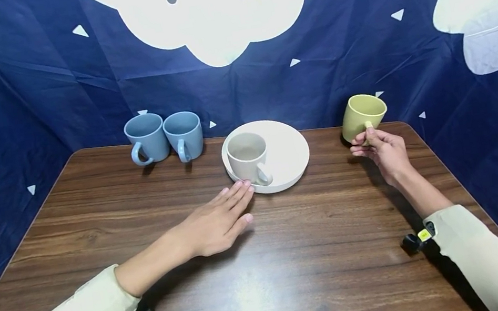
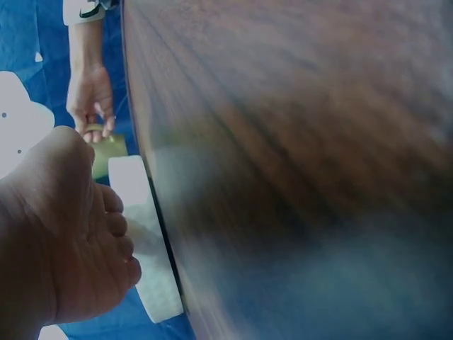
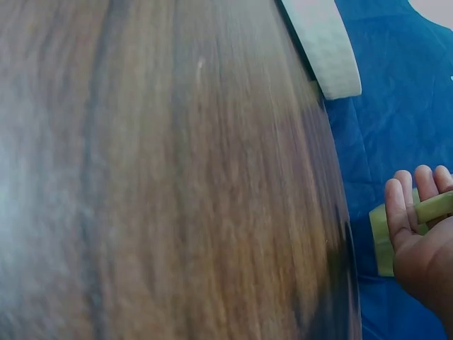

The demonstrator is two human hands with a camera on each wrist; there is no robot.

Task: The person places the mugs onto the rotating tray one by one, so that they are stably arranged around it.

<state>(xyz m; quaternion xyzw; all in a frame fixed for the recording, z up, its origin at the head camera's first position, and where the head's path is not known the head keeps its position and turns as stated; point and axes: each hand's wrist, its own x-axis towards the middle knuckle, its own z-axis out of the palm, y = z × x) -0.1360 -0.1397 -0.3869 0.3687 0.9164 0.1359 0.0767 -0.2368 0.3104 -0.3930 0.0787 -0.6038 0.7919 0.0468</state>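
Right hand [image 1: 384, 152]: at the right of the frame, its thumb and fingers pinching the handle of the green mug [image 1: 355, 122]
Green mug: upper right, by the table's far right corner, mouth up and leaning to the right in the head view; whether its base touches the table is hard to tell
Left hand [image 1: 220, 223]: near the centre of the frame, back of the hand up, fingers straight and holding nothing, fingertips at the lower left rim of the white plate [image 1: 287, 153], just below the gray mug; whether they touch the plate is unclear
Gray mug [image 1: 245, 169]: upright on the left part of the white plate, above the frame's centre, handle pointing to the lower right
White plate: flat on the table, round with a low rim, between the blue mugs and the green mug
Blue mugs [image 1: 191, 139]: two, upright side by side at the upper left, near the table's far edge, handles facing the lower part of the frame
Table [image 1: 320, 252]: brown wood grain, a bright patch of light at the bottom centre
Sleeves [image 1: 482, 250]: pale, entering from the lower left and lower right corners, a small black device [image 1: 410, 243] below each wrist, a yellow tag [image 1: 424, 235] by the right one
Cloth [image 1: 268, 89]: dark blue across the top and sides, with white cloud shapes and small triangles
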